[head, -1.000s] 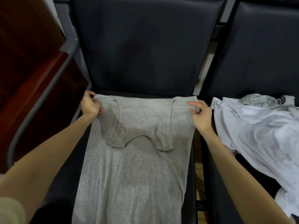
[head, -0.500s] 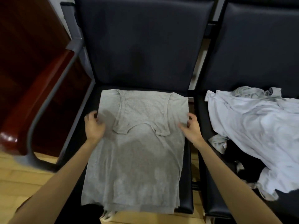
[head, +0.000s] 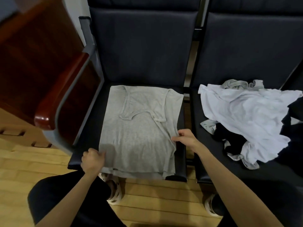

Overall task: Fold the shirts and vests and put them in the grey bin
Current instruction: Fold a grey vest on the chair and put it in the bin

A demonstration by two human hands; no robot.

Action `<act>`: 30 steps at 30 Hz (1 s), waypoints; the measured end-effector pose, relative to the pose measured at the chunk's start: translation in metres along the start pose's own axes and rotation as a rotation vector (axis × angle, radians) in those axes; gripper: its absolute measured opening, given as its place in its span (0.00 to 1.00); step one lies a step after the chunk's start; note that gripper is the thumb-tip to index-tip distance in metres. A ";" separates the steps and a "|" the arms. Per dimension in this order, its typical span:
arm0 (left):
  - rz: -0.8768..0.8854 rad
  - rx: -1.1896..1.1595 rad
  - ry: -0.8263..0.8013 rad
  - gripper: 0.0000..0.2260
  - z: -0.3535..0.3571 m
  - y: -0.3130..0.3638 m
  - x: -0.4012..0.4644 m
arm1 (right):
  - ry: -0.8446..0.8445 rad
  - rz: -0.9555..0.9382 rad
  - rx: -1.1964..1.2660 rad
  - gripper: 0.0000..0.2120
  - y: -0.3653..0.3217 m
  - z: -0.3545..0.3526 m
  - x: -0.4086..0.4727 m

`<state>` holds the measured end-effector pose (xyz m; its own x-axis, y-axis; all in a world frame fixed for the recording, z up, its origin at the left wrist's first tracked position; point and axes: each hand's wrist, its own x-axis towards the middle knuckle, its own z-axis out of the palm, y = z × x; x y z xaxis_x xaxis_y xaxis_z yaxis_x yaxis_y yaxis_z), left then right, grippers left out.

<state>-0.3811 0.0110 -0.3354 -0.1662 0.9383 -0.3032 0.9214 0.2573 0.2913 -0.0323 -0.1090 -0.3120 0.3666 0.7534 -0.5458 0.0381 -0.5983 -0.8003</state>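
Observation:
A grey vest (head: pixel 139 133) lies flat on the dark seat (head: pixel 88 138) of the middle chair, its straps folded down over its front. My left hand (head: pixel 92 159) grips the vest's lower left edge near the seat's front. My right hand (head: pixel 185 136) pinches the vest's right edge, a little higher up. On the seat to the right lies a heap of clothes: a pale white shirt (head: pixel 246 115) on top, a black garment (head: pixel 229 141) and grey pieces (head: pixel 237 82) under it. The grey bin is not in view.
A dark red wooden armrest panel (head: pixel 49 79) with a grey frame stands left of the chair. The chair backs (head: pixel 144 46) rise behind the seats. Below is a wooden floor (head: pixel 160 202), with my black trouser legs and light shoes (head: pixel 114 192) at the seat's front.
Both hands have slid from the vest's top corners down along its sides towards the hem. The view has pulled back and now shows the floor and my legs.

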 end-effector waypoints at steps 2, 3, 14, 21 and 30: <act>-0.004 0.003 -0.028 0.17 -0.002 0.001 -0.002 | 0.141 -0.033 0.019 0.05 -0.002 0.000 0.002; -0.021 -0.037 -0.032 0.16 -0.005 0.002 -0.001 | 0.206 -0.030 0.090 0.06 -0.002 -0.003 0.004; -0.006 -0.178 -0.034 0.23 -0.030 -0.005 0.002 | 0.341 0.054 -0.057 0.14 0.022 -0.011 -0.018; -0.073 -0.250 -0.123 0.22 -0.027 -0.024 -0.008 | 0.216 0.071 -0.121 0.18 0.066 0.013 -0.062; -0.129 -0.606 -0.024 0.13 -0.034 -0.029 -0.007 | 0.408 -0.050 0.368 0.09 0.037 0.019 -0.097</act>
<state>-0.4187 0.0049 -0.3105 -0.2487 0.8872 -0.3887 0.5300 0.4605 0.7120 -0.0840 -0.1991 -0.2936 0.7060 0.5682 -0.4226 -0.2354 -0.3746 -0.8968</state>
